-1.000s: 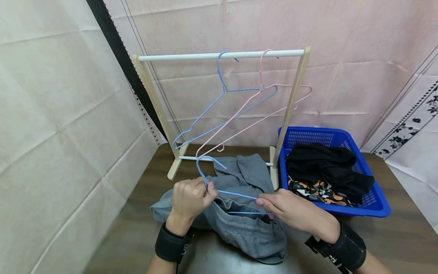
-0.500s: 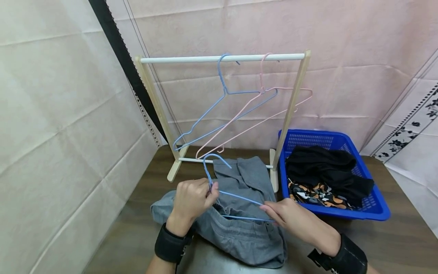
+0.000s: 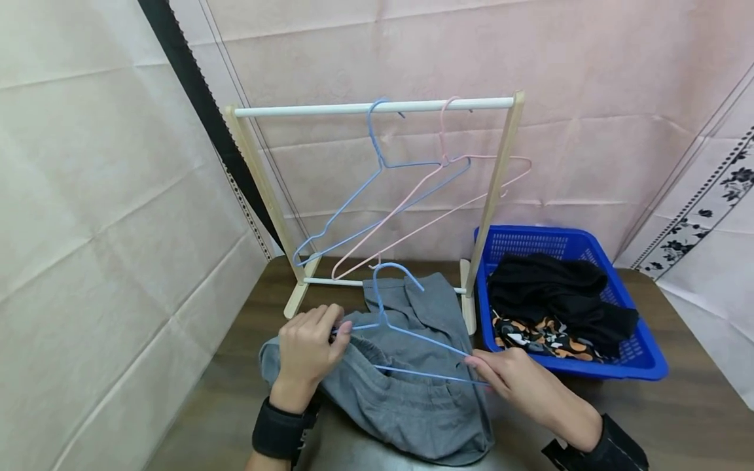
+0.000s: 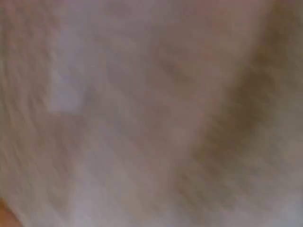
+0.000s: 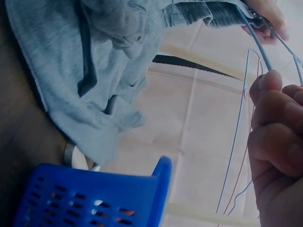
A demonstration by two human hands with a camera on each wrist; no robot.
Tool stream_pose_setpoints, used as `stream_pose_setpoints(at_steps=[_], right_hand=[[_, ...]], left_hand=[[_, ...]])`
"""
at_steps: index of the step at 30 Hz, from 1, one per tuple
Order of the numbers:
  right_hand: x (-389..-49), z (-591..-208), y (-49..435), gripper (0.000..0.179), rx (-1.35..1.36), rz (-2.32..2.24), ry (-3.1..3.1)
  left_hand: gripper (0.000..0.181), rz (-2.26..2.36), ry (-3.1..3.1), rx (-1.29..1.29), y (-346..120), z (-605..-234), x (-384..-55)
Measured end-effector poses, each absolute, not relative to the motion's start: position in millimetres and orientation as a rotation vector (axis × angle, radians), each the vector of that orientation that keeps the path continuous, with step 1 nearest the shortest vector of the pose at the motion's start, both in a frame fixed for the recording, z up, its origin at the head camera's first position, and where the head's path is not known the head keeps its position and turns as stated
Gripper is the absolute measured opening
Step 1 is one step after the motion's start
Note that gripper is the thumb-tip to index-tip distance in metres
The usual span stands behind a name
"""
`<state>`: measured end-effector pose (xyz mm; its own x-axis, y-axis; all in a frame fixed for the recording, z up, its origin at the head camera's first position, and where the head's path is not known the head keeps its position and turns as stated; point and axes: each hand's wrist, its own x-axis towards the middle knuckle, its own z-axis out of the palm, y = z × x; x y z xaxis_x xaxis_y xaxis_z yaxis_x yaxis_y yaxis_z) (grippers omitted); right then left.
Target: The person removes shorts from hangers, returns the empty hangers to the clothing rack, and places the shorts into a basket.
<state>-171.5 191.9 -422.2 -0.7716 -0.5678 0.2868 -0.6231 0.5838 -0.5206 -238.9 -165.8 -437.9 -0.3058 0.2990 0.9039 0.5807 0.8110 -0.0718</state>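
A blue wire hanger is held above grey pants with a gathered waistband. My left hand grips the hanger's left arm close to the waistband; its fingertips are partly hidden. My right hand pinches the right end, with thumb and curled fingers on the wire. The hanger's hook stands up between both hands. Its lower bar runs across the waist opening, and its left end is hidden by the pants and hand. The left wrist view is blurred.
Behind the pants stands a small rack with a second blue hanger and a pink hanger on its rail. At the right a blue basket holds black cloth and patterned cloth.
My left hand has slid off the hanger's neck, outward to its left arm. The hanger and my right hand have shifted right, and the hook now stands nearer the middle.
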Motion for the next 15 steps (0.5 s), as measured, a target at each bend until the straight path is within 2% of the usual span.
stream_pose_setpoints(at_steps=[15], right_hand=[[-163.5,-424.9,227.8,0.034,1.016,0.822,-2.644]], left_hand=[[0.052,-0.385,-1.946,-0.633,-179.4,-450.5,-238.0]])
